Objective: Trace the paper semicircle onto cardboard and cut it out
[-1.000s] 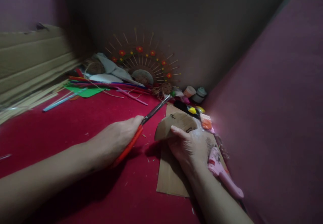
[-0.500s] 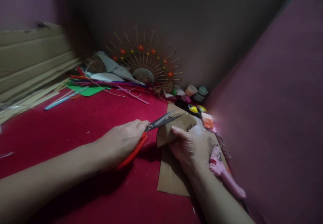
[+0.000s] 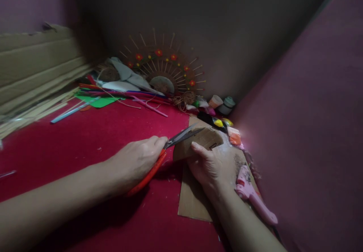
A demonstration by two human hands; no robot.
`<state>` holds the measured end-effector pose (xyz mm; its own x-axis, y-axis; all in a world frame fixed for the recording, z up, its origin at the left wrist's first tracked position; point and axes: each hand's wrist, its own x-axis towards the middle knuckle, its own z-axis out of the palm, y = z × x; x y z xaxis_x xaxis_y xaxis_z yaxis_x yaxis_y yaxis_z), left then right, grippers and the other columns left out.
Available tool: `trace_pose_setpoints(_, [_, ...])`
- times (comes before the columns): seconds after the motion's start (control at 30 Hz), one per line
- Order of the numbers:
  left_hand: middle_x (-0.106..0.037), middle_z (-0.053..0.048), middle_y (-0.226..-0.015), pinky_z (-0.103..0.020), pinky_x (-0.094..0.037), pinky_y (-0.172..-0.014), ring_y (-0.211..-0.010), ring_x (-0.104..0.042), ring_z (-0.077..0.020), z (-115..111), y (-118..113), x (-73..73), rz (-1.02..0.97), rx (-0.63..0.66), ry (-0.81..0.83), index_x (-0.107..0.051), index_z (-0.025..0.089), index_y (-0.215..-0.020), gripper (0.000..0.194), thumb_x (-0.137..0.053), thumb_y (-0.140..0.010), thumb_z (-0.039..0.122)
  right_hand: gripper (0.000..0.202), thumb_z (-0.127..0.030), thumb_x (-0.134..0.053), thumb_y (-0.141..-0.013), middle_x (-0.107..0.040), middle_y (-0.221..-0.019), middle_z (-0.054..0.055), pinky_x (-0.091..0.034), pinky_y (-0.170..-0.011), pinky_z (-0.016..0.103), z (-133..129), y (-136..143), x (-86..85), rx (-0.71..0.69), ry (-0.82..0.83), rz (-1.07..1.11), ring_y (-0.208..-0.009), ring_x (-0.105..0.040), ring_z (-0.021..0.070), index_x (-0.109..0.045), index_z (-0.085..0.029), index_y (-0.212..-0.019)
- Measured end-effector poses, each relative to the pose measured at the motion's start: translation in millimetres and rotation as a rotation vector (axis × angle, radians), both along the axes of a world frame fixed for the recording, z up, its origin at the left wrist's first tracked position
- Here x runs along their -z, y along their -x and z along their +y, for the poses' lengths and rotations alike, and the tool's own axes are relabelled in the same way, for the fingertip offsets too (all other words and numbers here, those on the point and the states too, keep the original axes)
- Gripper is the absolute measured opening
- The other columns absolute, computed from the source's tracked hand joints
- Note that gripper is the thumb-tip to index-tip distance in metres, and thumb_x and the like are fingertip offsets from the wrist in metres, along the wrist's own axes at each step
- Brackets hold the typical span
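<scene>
My left hand [image 3: 141,161] is closed round the orange handles of a pair of scissors [image 3: 146,178]. The dark blades point right, slightly parted, and lie at the upper edge of a curved piece of cardboard [image 3: 184,148]. My right hand [image 3: 205,165] grips that piece, thumb on top and the other fingers hidden beneath. Black print shows on the cardboard near the thumb. Below it, a larger flat cardboard sheet [image 3: 194,203] rests on the red surface [image 3: 113,142].
A pink glue gun [image 3: 252,195] lies right of my right wrist. Farther back are a cup [image 3: 215,101], a lidded jar [image 3: 227,105], twine [image 3: 184,100] and a fan-shaped stick decoration [image 3: 161,66]. Pale sticks [image 3: 39,110] and a green sheet [image 3: 99,102] lie at the left.
The curved cardboard piece has tilted and shifted slightly left in my right hand. The scissors stay nearly in place, blades still slightly parted.
</scene>
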<state>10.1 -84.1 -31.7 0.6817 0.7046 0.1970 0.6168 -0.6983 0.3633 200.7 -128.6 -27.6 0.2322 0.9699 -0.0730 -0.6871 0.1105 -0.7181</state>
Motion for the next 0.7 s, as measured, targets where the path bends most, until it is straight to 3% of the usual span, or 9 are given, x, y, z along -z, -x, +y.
trace_pose_setpoints(0.33, [-0.065, -0.008, -0.087, -0.034, -0.050, -0.069, -0.074, -0.065, -0.0233, -1.4, 0.4, -5.9, 0.082, -0.013, -0.014, -0.053, 0.020, -0.101, 0.016, -0.042, -0.090, 0.021, 0.046, -0.010, -0.080, -0.057, -0.079, -0.083, -0.003, -0.057, -0.095, 0.036, 0.1, -1.3, 2.3, -0.020, 0.016, 0.014, -0.084, -0.074, 0.0200, -0.072, -0.022, -0.100])
trace_pose_setpoints(0.7, [-0.064, -0.006, -0.083, -0.035, -0.042, -0.059, -0.071, -0.066, -0.0260, 1.4, 4.2, -1.6, 0.159, 0.037, -0.075, -0.049, 0.020, -0.101, 0.019, -0.046, -0.082, 0.017, 0.048, -0.009, -0.079, -0.058, -0.079, -0.084, -0.002, -0.057, -0.095, 0.040, -1.6, 1.5, -1.1, -0.036, 0.014, 0.024, -0.086, -0.074, 0.0226, -0.072, -0.022, -0.104])
